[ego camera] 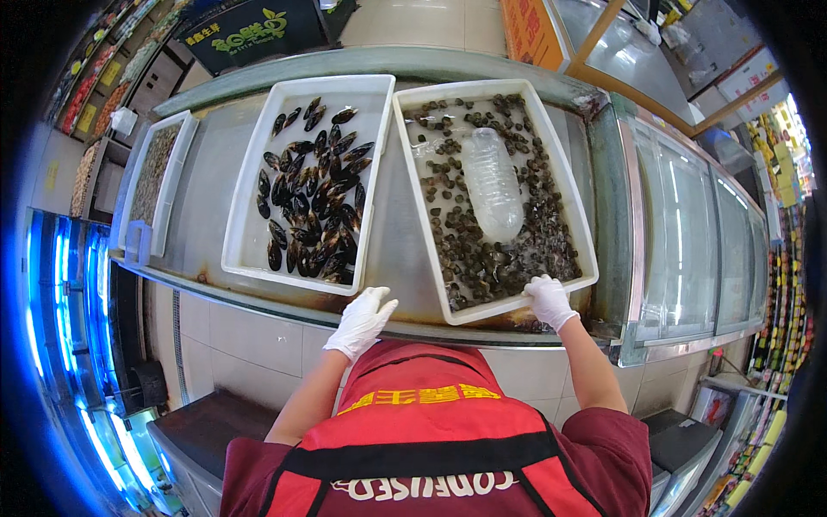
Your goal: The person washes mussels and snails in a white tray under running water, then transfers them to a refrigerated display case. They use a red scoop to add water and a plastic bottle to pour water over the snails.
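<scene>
My right hand [551,302], in a white glove, grips the near rim of a white plastic tray [423,239] towards its right corner. Small dark snails [452,226] lie in water in that tray, around a clear plastic bottle [494,187] on its side. Gloved too, my left hand [367,321] is just below the near right corner of another white tray [236,223], fingers apart and holding nothing. Dark mussels [313,207] are heaped in this second tray. The snail tray sits askew on the metal counter [397,194], its upper left corner close beside the mussel tray.
A narrow white tray of small shellfish [155,161] stands at the counter's left end, with a clear plastic container [137,242] at its near corner. Glass-topped cases [685,232] adjoin on the right. The counter's raised edge [271,304] runs in front of me.
</scene>
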{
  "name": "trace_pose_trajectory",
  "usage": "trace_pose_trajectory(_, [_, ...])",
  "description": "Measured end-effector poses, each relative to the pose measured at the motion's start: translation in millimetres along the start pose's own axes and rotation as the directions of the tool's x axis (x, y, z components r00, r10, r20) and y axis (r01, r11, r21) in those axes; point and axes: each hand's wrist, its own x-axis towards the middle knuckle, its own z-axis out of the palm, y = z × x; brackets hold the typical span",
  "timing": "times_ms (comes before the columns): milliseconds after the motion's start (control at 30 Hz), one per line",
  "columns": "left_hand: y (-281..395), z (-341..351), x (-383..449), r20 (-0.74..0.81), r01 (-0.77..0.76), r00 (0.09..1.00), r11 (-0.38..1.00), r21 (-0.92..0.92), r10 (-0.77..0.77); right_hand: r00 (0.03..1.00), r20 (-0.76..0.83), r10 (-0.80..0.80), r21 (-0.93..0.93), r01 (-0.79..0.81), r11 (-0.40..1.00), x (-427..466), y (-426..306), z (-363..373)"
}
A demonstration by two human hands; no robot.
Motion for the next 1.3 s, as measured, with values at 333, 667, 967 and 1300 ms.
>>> trace_pose_trajectory(333, [-13.6,-18.2,-27.9,-0.091,-0.046,0.995,0.99,-0.131,0.034,0.984,-0.013,0.176,-0.025,-0.177,0.984,-31.8,66.6,32.7])
trace_pose_trajectory(667, [-43.1,-1.9,-15.7,-0.232,-0.079,0.973,0.951,-0.298,0.008,0.878,0.428,-0.214,-0.206,0.326,0.923,13.1,98.3,41.1])
trace_pose_trajectory(967, [-48.0,-19.8,-18.7,-0.3,-0.153,0.954,0.832,-0.534,-0.016,0.893,0.265,-0.363,-0.082,0.396,0.915,132.4,-137.1,33.1])
trace_pose_trajectory(1300, [-121.7,-67.4,-114.9,-0.584,-0.187,0.81,0.923,-0.337,-0.049,0.837,0.226,-0.499,-0.028,0.517,0.855,144.8,-296.2,32.1])
